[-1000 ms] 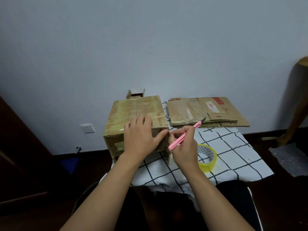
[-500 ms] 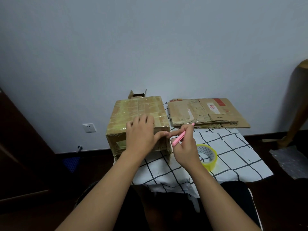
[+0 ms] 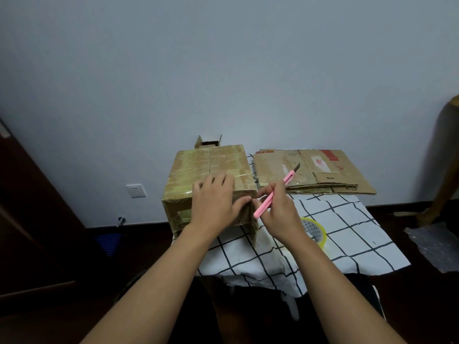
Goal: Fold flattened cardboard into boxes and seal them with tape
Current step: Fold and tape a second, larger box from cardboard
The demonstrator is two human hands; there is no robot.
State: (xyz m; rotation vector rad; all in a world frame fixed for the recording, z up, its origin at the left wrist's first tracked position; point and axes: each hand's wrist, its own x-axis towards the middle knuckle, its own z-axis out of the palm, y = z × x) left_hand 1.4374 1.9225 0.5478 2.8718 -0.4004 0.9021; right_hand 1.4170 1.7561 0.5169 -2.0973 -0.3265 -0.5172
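Left hand (image 3: 215,200) flat on taped box (image 3: 211,170), fingers straight, pressing near top edge at surface's left edge. Right hand (image 3: 279,211) grips pink cutter (image 3: 274,193); blade now raised, tilted away from box versus half second ago. One box, one cutter, one tape roll (image 3: 315,230), one flattened cardboard stack (image 3: 323,175) at far right.

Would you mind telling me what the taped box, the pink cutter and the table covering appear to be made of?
The box looks like brown corrugated cardboard wrapped in glossy, yellowish clear tape, judging by the sheen. The pink cutter held by the right hand seems to be matte plastic with a small metal blade at its tip. The table covering appears to be white woven cloth with a black grid; it creases and drapes.
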